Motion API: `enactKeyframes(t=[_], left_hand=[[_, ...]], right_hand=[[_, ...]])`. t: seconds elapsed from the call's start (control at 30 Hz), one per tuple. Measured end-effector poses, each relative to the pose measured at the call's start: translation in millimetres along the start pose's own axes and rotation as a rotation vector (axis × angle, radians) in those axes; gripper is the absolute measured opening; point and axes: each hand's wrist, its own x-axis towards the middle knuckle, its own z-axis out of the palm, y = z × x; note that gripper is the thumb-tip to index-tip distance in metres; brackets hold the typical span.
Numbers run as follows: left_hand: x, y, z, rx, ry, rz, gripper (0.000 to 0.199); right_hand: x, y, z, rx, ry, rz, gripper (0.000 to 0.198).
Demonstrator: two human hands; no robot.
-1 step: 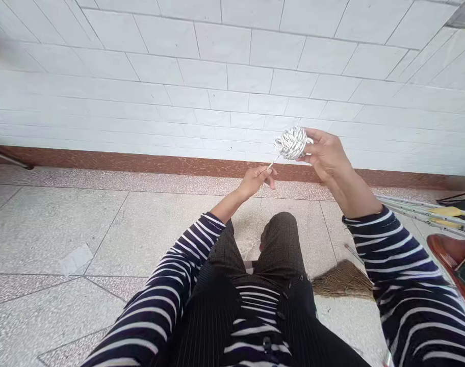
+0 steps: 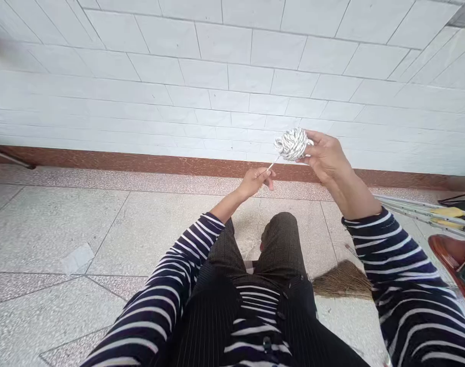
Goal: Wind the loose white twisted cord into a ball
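A ball of white rope [image 2: 292, 143] with dark flecks is held up in front of the wall. My right hand [image 2: 324, 155] grips it from the right side, thumb and fingers around its edge. From the ball's lower left runs a short length of the same rope [image 2: 273, 162], stretched straight. My left hand [image 2: 257, 181], lower and to the left, pinches this strand between thumb and forefinger; its other fingers are loosely curled. Where the strand continues beyond the left hand is hidden.
Ahead stands a white tiled wall [image 2: 250, 79] with a reddish-brown skirting [image 2: 159, 164]. On the floor lie a pale sheet [image 2: 77, 258] at left and a straw broom head [image 2: 343, 280] at right. Metal poles [image 2: 412, 210] and a brown shoe-like object [image 2: 444, 250] are at far right.
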Motion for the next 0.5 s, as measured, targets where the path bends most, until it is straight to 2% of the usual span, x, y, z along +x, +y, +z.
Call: enactKeyframes(t=[0.07, 0.17, 0.37, 0.5], left_hand=[[-6, -11, -6, 0.067, -0.019, -0.021, 0.038], [-10, -21, -14, 0.207, -0.051, -0.025, 0.032], [5, -19, -26, 0.634, -0.12, -0.024, 0.03], [9, -28, -23, 0.618, -0.17, -0.055, 0.029]], right_hand=[[-4, 1, 0, 0.024, -0.043, 0.04, 0.051], [-6, -3, -2, 0.06, -0.094, 0.027, 0.044], [-4, -31, -3, -0.026, -0.165, -0.166, 0.04], [-12, -63, 9, 0.023, -0.064, -0.33, 0.042]])
